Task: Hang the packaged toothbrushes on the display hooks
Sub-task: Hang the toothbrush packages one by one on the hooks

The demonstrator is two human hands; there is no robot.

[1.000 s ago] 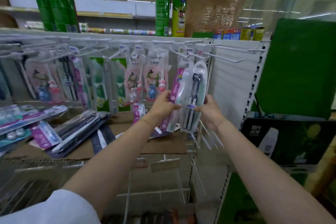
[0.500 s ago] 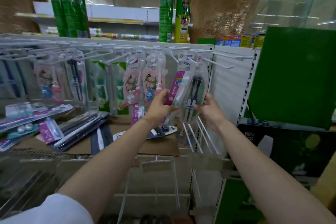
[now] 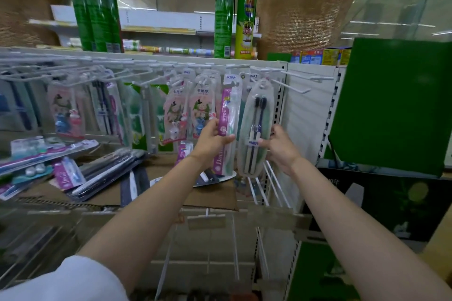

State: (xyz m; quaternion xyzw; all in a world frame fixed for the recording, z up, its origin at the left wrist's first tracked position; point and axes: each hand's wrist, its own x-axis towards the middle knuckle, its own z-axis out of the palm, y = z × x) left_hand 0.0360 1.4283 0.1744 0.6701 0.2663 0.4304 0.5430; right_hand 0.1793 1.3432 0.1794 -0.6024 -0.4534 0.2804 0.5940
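Note:
My right hand [image 3: 281, 145] pinches the lower part of a clear pack with two dark toothbrushes [image 3: 256, 127]. The pack's top hole sits at a white display hook [image 3: 291, 87] near the rack's right end. My left hand [image 3: 211, 138] grips a pink and green toothbrush pack [image 3: 228, 117] that hangs just to the left. Several more packs hang along the row of hooks [image 3: 137, 80]. A loose pile of toothbrush packs [image 3: 73, 168] lies on cardboard at the lower left.
Tall green spray cans [image 3: 223, 14] stand on the shelf top behind the rack. A white slotted back panel [image 3: 308, 115] and a green board [image 3: 396, 102] are to the right. Bare wire hooks [image 3: 271, 183] stick out below my right hand.
The dark toothbrush pack has risen and shifted right, its top now at the hook. Both hands moved up with the packs, which have drawn apart.

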